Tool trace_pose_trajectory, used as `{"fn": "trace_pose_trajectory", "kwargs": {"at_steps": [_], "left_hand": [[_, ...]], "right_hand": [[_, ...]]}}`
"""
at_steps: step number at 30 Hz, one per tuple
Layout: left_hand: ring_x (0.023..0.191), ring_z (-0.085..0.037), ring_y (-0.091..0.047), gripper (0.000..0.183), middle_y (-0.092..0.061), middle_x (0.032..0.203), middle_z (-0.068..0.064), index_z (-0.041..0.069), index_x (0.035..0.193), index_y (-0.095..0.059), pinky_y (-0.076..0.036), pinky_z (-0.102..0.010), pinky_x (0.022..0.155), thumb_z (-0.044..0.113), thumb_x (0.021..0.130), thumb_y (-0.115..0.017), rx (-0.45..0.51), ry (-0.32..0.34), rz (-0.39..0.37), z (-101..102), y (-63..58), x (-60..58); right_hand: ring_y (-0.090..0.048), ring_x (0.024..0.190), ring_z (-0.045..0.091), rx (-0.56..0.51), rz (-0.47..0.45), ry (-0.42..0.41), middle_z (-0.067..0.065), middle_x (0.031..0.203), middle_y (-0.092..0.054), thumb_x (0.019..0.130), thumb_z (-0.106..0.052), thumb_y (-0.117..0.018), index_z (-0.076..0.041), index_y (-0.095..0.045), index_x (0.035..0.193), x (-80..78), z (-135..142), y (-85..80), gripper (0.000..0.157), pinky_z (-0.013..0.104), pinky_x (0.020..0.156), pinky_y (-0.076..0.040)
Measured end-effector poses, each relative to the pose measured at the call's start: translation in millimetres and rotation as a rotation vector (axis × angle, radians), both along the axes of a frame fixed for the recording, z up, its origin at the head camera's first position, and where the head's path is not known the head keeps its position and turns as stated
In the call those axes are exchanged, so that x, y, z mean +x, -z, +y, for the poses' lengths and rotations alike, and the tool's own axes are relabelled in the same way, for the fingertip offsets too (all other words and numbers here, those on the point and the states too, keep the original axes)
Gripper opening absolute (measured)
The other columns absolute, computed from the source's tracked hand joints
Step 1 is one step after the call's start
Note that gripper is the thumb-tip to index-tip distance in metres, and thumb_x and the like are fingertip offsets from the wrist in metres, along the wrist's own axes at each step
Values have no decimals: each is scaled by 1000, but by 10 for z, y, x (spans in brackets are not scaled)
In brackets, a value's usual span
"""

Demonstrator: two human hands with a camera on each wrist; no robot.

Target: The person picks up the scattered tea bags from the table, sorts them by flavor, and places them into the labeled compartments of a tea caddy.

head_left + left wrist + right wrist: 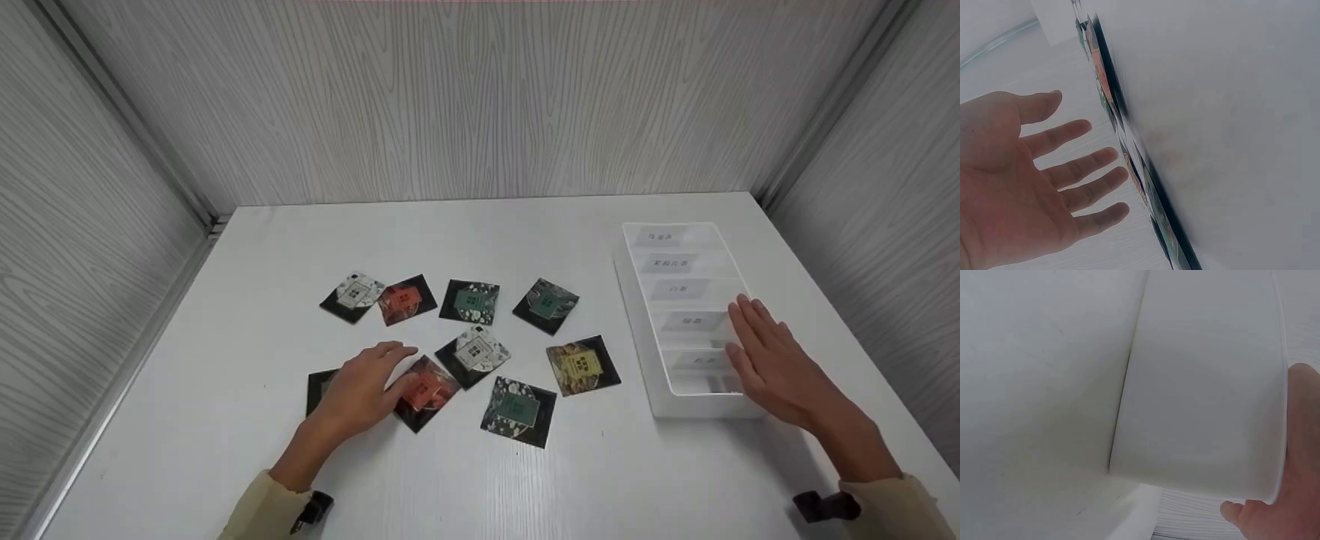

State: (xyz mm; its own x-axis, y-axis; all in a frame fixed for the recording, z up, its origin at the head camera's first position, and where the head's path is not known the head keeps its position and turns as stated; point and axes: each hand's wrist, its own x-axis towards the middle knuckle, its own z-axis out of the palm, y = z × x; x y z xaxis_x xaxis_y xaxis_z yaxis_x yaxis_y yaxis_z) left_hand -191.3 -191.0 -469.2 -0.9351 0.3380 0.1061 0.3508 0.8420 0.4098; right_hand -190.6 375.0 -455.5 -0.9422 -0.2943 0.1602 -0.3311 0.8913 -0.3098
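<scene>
My left hand (360, 390) hovers with spread, relaxed fingers over a red-and-black square sachet (426, 390); the left wrist view shows the palm holding nothing. Partly under that hand lies a dark sachet (316, 390), mostly hidden. Just beyond the fingertips is a white-and-black sachet (472, 355). My right hand (784, 367), fingers straight, is at the right rim of a white divided box (709, 409). In the right wrist view the thumb and palm show beside the box's end wall (1202, 399).
More sachets lie flat: a green one (517, 411), a yellow one (583, 365), two green ones farther back, a red one (407, 300) and a white one (352, 296). Paper labels (686, 289) mark the box's compartments. Wood-grain panels (480, 97) enclose the white table.
</scene>
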Motion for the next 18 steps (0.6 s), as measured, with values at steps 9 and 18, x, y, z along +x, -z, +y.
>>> {"fn": "trace_pose_trajectory", "kwargs": {"at_steps": [9, 18], "left_hand": [[127, -41, -55, 41, -58, 140, -18, 8, 139, -62, -46, -62, 100, 24, 102, -66, -24, 6, -23, 3, -26, -55], [124, -43, -54, 50, -57, 137, -19, 12, 142, -60, -46, -64, 94, 17, 95, -75, -38, 71, -69, 25, -26, -82]], "right_hand": [[-2, 156, 38, -7, 47, -13, 25, 168, -10, 112, -26, -33, 3, -13, 162, -6, -13, 55, 62, 49, 124, 3], [0, 157, 37, -6, 51, -19, 25, 169, -8, 112, -26, -33, 3, -11, 162, -12, -9, 63, 62, 43, 124, 6]]}}
